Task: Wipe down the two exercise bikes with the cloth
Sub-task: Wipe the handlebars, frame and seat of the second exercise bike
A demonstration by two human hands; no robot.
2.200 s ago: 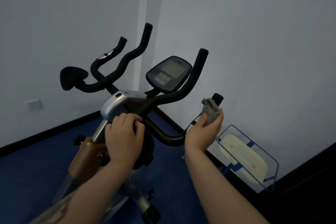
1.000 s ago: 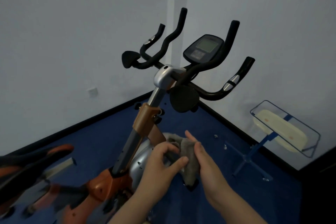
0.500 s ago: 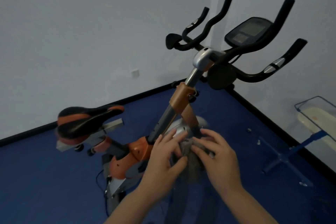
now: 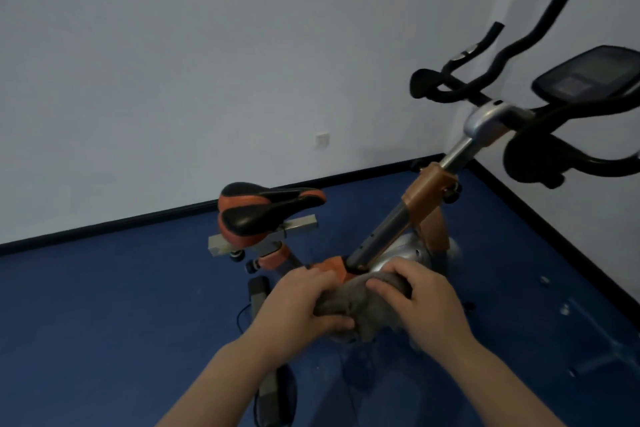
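One exercise bike (image 4: 426, 198) with an orange and silver frame stands in the room's corner. Its black and orange saddle (image 4: 266, 210) is at the left, and its black handlebars (image 4: 491, 80) and console (image 4: 585, 76) are at the upper right. A grey cloth (image 4: 363, 305) is bunched between both hands, in front of the bike's lower frame. My left hand (image 4: 301, 308) grips the cloth's left side with its thumb over it. My right hand (image 4: 422, 305) grips the right side with curled fingers. No second bike is in view.
Blue floor (image 4: 104, 322) stretches to the left and front. White walls with a black skirting (image 4: 138, 218) meet in a corner behind the handlebars. A wall socket (image 4: 322, 139) sits low on the back wall. A thin cable (image 4: 242, 314) lies beside the bike's base.
My view has swung left and down, so the saddle is now central and the handlebars sit at the right edge. Both hands stay on the cloth and have bunched it tighter.
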